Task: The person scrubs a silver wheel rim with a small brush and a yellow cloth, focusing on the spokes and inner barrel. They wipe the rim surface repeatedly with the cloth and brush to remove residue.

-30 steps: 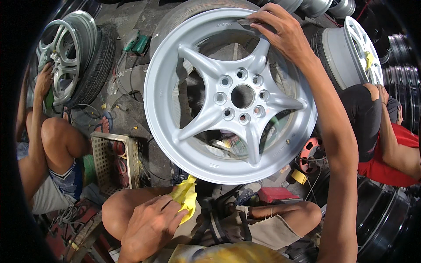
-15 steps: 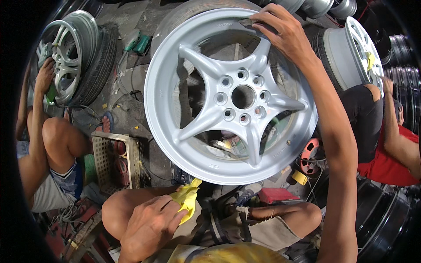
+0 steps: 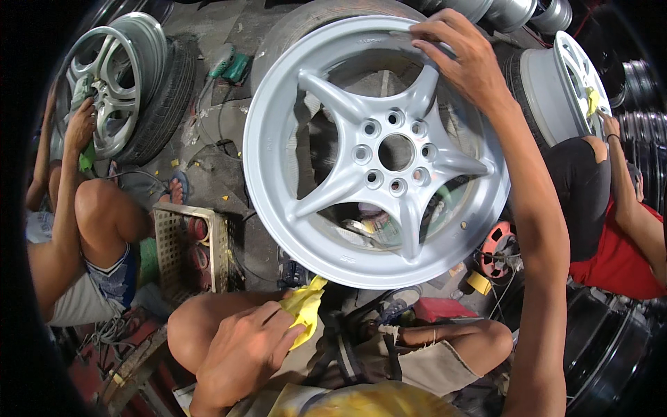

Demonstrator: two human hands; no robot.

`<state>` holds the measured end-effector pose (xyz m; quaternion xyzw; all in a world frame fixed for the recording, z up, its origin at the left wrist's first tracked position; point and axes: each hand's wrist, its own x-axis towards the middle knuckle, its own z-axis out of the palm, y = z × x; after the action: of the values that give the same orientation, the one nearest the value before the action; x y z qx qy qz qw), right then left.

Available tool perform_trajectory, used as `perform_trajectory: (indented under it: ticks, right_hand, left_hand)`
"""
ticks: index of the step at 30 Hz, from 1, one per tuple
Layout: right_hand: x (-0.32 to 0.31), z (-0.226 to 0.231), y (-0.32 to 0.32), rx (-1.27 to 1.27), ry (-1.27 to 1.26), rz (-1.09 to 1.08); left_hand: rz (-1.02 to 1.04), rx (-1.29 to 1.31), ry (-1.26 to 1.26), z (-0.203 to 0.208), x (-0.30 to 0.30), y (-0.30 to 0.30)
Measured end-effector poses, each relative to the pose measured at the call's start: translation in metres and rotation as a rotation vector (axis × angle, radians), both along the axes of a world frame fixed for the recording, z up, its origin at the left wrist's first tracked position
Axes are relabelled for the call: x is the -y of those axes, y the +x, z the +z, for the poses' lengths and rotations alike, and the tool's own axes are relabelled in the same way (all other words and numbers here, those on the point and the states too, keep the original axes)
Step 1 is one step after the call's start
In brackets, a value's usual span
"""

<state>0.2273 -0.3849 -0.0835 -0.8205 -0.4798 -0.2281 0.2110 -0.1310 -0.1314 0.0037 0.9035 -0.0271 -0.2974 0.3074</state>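
Two co-workers were busy on either side of me. At far left, one of them (image 3: 101, 208) had a hand on a silver wheel (image 3: 114, 97) that stood beside a tyre (image 3: 182, 104), much as a second earlier. Next came the green tool (image 3: 238, 67) on the floor and, nearer me, the crate (image 3: 175, 256). All of these sat a little further right in my view than a moment before, so I judged that my head had shifted rather than the things.

My left hand (image 3: 243, 351) had not let go: it was closed on the yellow cloth (image 3: 306, 309) above my lap, and the cloth's tip reached up to the lower edge of my rim (image 3: 410, 215). Whether they touched, I could not tell. That rim was right in front of me, face up toward me, its holes lying as before, so I had not turned it.

My right hand (image 3: 465, 55), well apart from the left, had slid slightly rightward along the rim's top. Its fingers were bent at the lip; the dark scrap seen under them earlier was now hard to make out, so I could not say what they gripped. The slide meant a fresh bit of lip lay under them.

Far right, the co-worker in red (image 3: 615, 260) had brought a hand up to the other wheel (image 3: 545, 94)
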Motion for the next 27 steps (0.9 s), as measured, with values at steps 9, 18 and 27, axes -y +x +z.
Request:
perform_trajectory:
  ticks: [9,18,27]
  right_hand:
    - [0.136,0.005,-0.154,-0.635,0.311,-0.549]
    - [0.297,-0.17,-0.328,-1.717,0.217,-0.541]
    - [0.232,-0.275,-0.387,-1.779,0.168,-0.498]
  left_hand:
    - [0.067,0.116,-0.009,-0.002,0.01,0.002]
    - [-0.241,0.02,-0.304,-0.014,0.063,-0.013]
    - [-0.503,-0.036,-0.058,-0.021,0.104,-0.021]
